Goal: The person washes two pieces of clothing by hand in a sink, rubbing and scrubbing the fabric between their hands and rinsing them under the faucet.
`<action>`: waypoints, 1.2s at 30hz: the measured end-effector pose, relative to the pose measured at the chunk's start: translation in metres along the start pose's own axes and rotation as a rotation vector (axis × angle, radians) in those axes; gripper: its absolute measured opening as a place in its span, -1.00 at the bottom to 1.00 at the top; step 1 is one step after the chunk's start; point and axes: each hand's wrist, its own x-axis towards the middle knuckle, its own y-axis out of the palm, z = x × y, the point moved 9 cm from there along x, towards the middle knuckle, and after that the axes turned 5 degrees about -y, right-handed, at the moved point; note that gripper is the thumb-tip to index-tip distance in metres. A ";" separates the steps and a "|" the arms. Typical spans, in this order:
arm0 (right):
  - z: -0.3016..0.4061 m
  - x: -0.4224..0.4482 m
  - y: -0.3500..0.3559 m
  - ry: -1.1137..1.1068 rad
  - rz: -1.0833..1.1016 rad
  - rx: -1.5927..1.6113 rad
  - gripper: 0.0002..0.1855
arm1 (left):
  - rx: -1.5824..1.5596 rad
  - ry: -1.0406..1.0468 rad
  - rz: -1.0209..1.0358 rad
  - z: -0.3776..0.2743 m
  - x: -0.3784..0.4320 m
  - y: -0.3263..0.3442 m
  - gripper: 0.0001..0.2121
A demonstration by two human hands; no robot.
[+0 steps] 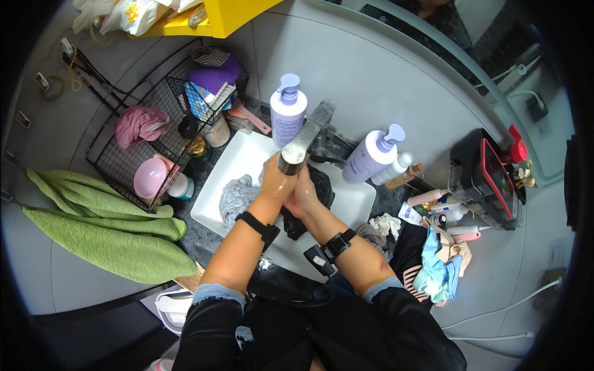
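Note:
Both of my hands meet under the spout of a metal faucet [306,137], above a white rectangular sink [211,204]. My left hand [277,182] looks wet and its fingers are partly hidden by the spout. Against it rests my right hand [302,194], palm side turned inward. Whether anything is gripped between them cannot be seen. A black wet cloth [322,185] lies in the sink beside and beneath my right hand. On the other side, a grey cloth [237,199] is bunched up next to my left hand.
Two pump bottles [287,116] [371,155] stand behind the sink. To the left are a black wire basket [134,171] and a green towel [111,232]. Folded clothes [436,264] and a black organizer [478,176] lie on the right. A yellow shelf [232,18] juts out above.

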 end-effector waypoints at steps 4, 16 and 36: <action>-0.001 0.011 -0.032 0.042 0.083 -0.628 -0.50 | 0.222 -0.242 0.321 0.025 -0.008 0.011 -0.65; 0.017 0.017 0.034 -0.326 0.226 -0.865 -0.62 | -1.883 -0.682 0.295 -0.001 -0.038 0.024 -0.45; 0.037 -0.021 -0.090 -0.463 -0.071 -1.572 -0.36 | -0.536 -0.643 0.159 0.065 -0.044 -0.022 -0.61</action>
